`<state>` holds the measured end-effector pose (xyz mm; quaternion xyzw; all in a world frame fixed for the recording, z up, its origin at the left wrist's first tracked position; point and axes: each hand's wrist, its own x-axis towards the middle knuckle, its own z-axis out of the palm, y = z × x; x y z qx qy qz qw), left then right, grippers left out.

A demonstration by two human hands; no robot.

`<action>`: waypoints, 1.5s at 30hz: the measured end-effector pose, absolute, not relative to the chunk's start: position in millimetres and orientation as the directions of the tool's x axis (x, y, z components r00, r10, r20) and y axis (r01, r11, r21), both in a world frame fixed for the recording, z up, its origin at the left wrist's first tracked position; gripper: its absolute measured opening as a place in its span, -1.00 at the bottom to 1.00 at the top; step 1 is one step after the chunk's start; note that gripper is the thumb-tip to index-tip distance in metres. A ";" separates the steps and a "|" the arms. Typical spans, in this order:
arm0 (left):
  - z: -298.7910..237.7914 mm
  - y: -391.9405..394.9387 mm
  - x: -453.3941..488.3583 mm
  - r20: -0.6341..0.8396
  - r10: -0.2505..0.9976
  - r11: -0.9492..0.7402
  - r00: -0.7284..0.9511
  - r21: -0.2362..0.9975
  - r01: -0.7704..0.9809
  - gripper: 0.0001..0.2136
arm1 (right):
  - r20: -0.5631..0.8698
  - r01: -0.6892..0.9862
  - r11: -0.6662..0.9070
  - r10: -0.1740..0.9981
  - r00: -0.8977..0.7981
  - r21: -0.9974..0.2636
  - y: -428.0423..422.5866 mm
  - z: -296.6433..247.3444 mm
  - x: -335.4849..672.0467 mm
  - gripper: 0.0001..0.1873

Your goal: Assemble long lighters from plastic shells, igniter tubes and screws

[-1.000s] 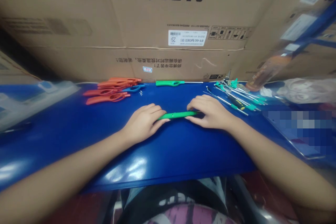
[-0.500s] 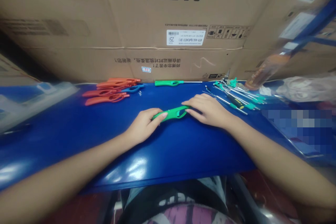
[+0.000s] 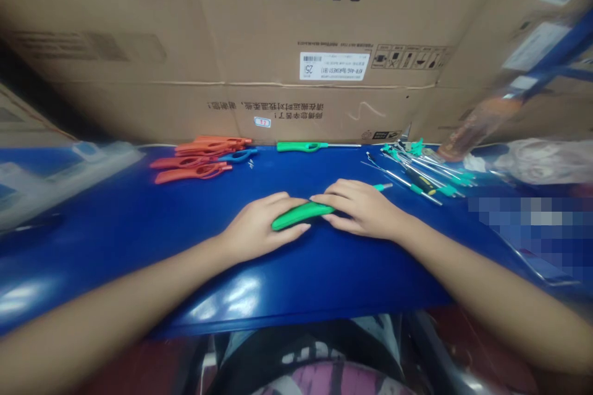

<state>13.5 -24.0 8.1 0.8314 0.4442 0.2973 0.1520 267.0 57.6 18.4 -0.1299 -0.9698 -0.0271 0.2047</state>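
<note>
A green lighter casing point(image 3: 296, 217) lies across the middle between my two hands, just above or on the blue table. My left hand point(image 3: 257, 225) is closed round its left end, thumb below and fingers above. At the other end my right hand point(image 3: 361, 207) pinches it, fingers on top and thumb underneath. Beyond the right hand's knuckles shows a green-and-metal tip point(image 3: 382, 187); whether it joins the casing is hidden. Farther back lies a green lighter with a metal rod point(image 3: 301, 146).
Orange-red lighter casings point(image 3: 194, 166) and a blue one point(image 3: 241, 155) are piled at the back left. Metal rods with green ends point(image 3: 430, 170) and a yellow-black tool point(image 3: 419, 180) lie at the right. A large carton point(image 3: 231, 62) stands behind the blue table point(image 3: 222, 299).
The casing has been turned, so its trigger opening no longer shows. My left fingers now reach over its top. A green-and-metal tip has appeared past my right hand.
</note>
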 end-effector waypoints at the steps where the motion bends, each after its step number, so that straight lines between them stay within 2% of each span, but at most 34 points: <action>1: 6.6 -24.5 13.0 0.368 0.810 -0.586 0.457 0.474 0.657 -0.63 | 0.405 0.247 0.969 0.224 -0.887 0.005 56.2 19.3 266.3 -0.62; 4: 4.4 -26.3 13.4 0.351 0.763 -0.646 0.542 0.409 0.645 -0.68 | 0.402 0.191 0.981 0.169 -0.900 0.014 50.4 20.9 263.3 -0.60; 8: 6.6 -28.2 15.8 0.303 0.751 -0.659 0.586 0.383 0.647 -0.70 | 0.406 0.160 0.987 0.142 -0.903 0.010 44.0 18.2 261.0 -0.63; 13: 7.5 -26.8 16.5 0.281 0.767 -0.641 0.578 0.389 0.662 -0.71 | 0.422 0.187 0.982 0.161 -0.892 0.021 43.8 15.5 261.2 -0.62; 19: 6.6 -22.2 13.9 0.287 0.777 -0.628 0.560 0.411 0.660 -0.71 | 0.376 0.212 0.976 0.218 -0.901 -0.057 50.6 21.8 265.5 -0.65; 26: 5.2 -15.1 9.3 0.325 0.782 -0.623 0.532 0.425 0.656 -0.71 | 0.299 0.275 0.960 0.279 -0.913 -0.054 65.7 25.0 277.6 -0.71; 29: 4.1 -14.2 9.0 0.352 0.783 -0.621 0.513 0.420 0.662 -0.71 | 0.302 0.274 0.961 0.270 -0.914 -0.027 68.7 23.4 279.6 -0.70; 35: 1.8 -16.5 8.0 0.390 0.806 -0.588 0.446 0.437 0.681 -0.71 | 0.319 0.297 0.949 0.251 -0.914 0.104 66.6 20.9 277.4 -0.60; 45: -1.7 -4.7 -2.8 0.411 0.767 -0.632 0.492 0.353 0.690 -0.67 | 0.236 0.378 0.922 0.351 -0.906 0.079 74.1 26.0 283.3 -0.66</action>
